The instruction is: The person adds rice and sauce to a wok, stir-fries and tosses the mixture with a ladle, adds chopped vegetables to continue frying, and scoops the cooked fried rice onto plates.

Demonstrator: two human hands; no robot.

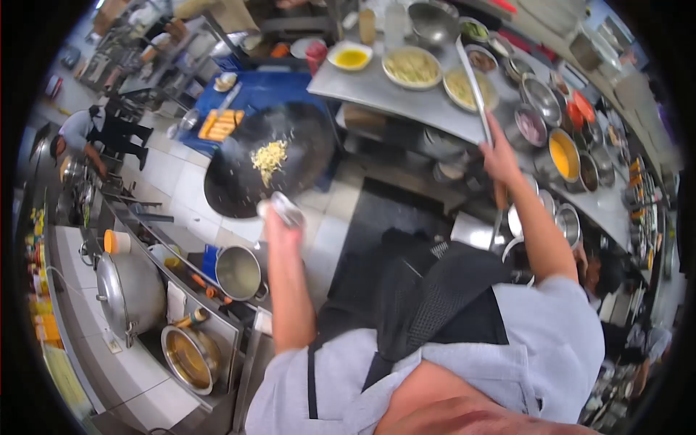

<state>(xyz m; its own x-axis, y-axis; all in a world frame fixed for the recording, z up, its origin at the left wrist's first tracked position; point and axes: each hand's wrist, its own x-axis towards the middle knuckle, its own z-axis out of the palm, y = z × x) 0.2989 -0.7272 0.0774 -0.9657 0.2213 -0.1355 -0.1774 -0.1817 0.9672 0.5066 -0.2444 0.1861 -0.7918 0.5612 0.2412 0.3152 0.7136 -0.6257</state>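
Observation:
My left hand [285, 223] is closed on the near rim of a large black wok [301, 138], with a pale folded cloth [288, 209] in its grip. The wok is tilted, and a small heap of pale yellow chopped food [268, 158] lies in it, with bits scattered around. My right hand [500, 157] is wrapped around a long-handled metal cooking utensil [475, 85]. Its shaft slants up over a bowl of pale yellow food [458, 90] on the counter, and a brown handle shows below my hand. The shape of the utensil's head cannot be made out.
A steel counter [341, 85] holds several bowls, including yellow liquid [351, 56] and an orange-filled pot [563, 154]. Orange-brown blocks [220, 125] lie on the blue surface. At left stand a pressure cooker [134, 293] and steel pot [239, 272]; another person [94, 134] bends beyond.

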